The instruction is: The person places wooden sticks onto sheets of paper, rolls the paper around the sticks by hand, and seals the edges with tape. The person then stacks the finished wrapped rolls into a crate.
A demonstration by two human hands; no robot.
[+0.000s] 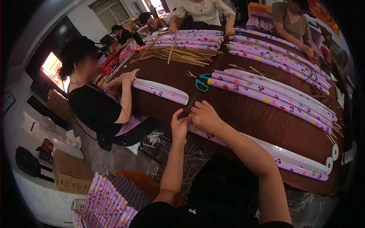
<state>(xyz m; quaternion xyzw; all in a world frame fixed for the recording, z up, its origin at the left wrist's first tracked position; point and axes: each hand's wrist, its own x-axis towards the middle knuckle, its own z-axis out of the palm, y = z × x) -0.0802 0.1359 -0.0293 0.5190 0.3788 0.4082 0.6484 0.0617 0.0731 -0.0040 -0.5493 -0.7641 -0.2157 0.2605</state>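
Observation:
Close together, my left hand and my right hand meet at the left end of a pink patterned paper roll lying along the near table edge. Both have their fingers closed at that end, which they largely hide. White inner paper shows along the roll's upper side. Just beyond my hands lies another patterned roll, with a co-worker's hands at its far left end. Teal-handled scissors rest on the brown tabletop, apart from my hands.
Several finished-looking rolls lie to the right, with more stacked farther back. Thin brown strips are piled behind. Two white tape rolls sit at the right edge. A crate of rolls stands below left. Other people work around the table.

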